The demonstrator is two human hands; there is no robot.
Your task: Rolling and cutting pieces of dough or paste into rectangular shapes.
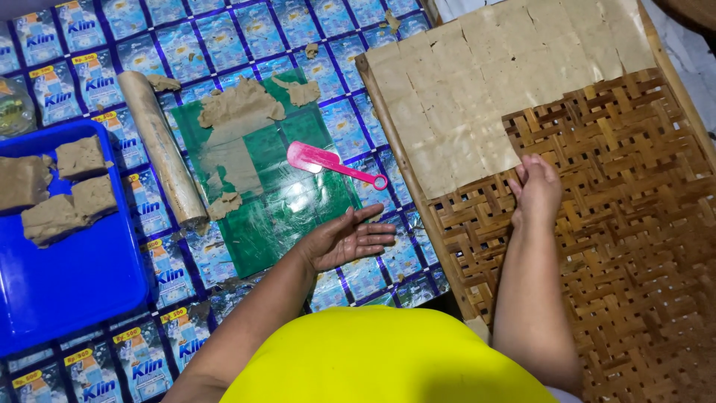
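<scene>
Evidently soft, tear-prone thin dough squares [477, 82] on woven bamboo tray [619, 246]: right hand [535, 190] fingertips pressing a sheet edge, gripping nothing; left hand [349, 240] flat, open, empty; best lifted by corners.

Left hand [347, 240] lies flat, fingers spread; right hand [535, 190] reaches forward, palm down.

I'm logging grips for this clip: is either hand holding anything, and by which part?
Nothing is held. The left hand lies open, palm up; the right hand rests at the dough sheet's edge.
</scene>
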